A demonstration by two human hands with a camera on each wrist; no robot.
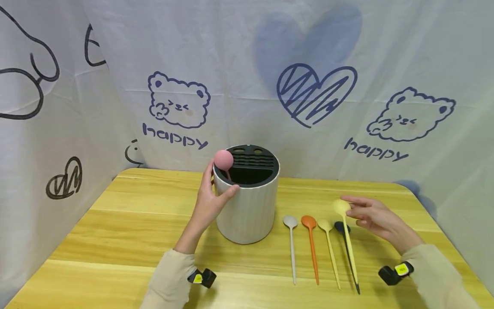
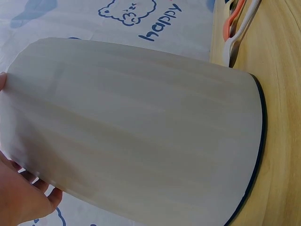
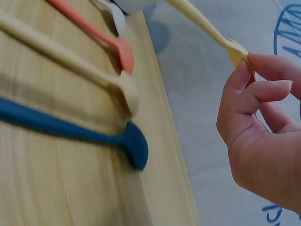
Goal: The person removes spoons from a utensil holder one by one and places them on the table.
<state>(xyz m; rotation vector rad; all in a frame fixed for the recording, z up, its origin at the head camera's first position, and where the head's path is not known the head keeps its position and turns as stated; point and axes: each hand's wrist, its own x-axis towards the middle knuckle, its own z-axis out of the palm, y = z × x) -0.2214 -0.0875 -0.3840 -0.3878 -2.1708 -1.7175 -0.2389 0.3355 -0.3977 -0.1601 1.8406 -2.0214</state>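
A white ribbed utensil holder (image 1: 247,214) with a black slotted top (image 1: 254,162) stands upright on the table. My left hand (image 1: 208,208) grips its upper left side, thumb in front near the rim and fingers around the far side. One pink spoon (image 1: 224,159) leans in the holder's large opening, bowl up. Over the table at the right, my right hand (image 1: 380,219) pinches a yellow spoon (image 1: 341,207) by its bowl between thumb and fingers. In the right wrist view the handle of this spoon points away from the hand (image 3: 263,122).
Side by side on the wooden table (image 1: 127,240) lie a light grey spoon (image 1: 290,222), an orange spoon (image 1: 308,221), a pale yellow spoon (image 1: 325,225) and a dark blue spoon (image 3: 136,146). A printed cloth (image 1: 239,116) hangs behind the table and at its sides.
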